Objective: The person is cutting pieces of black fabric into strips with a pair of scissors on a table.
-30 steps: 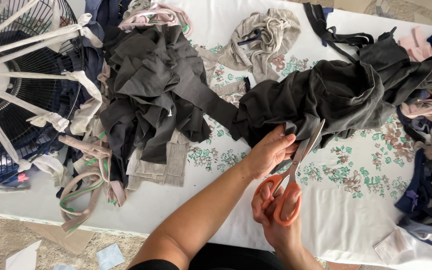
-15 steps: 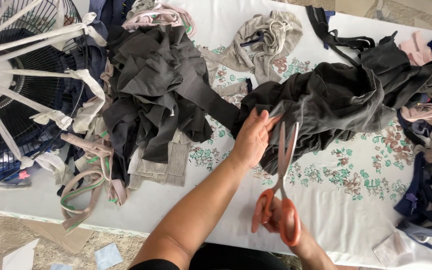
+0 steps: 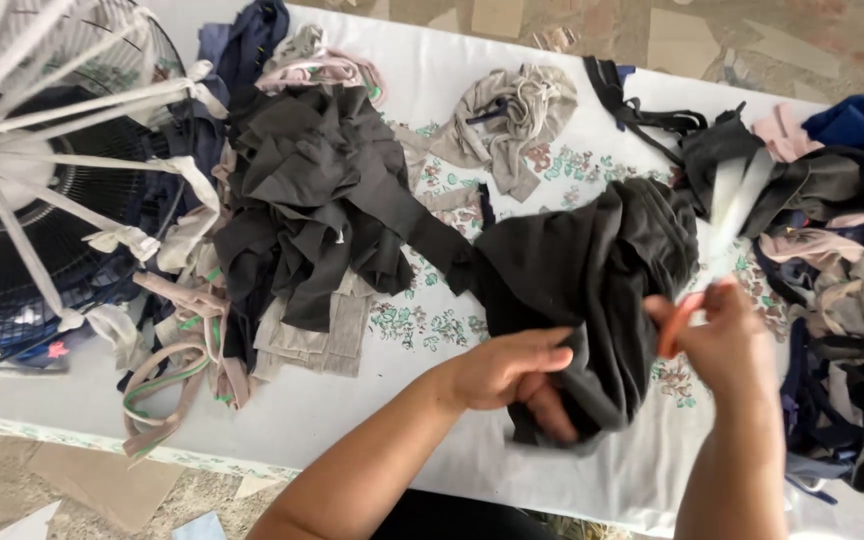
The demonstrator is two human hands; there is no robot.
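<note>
White cloth with a floral print covers the table (image 3: 352, 400), which stands on a stone-patterned floor (image 3: 752, 40). Left hand (image 3: 512, 375): fingers curled and clenched into the lower edge of the dark grey garment (image 3: 592, 270), gripping a fold of it. The garment lies bunched at the table's centre-right, partly lifted at the gripped edge. Right hand (image 3: 727, 335): fingers closed around the orange handles of the scissors (image 3: 712, 230); the blades point up and away from the person, blurred by motion, so whether they are parted or closed cannot be told. The scissors sit just right of the garment, over its right edge. Left of the garment lies a pile of dark grey fabric pieces (image 3: 312, 200); beyond it stands a fan (image 3: 42, 230) with fabric strips tied across its grille. A beige garment (image 3: 507, 120) lies at the far edge. Mixed dark, pink and blue clothes (image 3: 842, 250) are heaped at the right.
</note>
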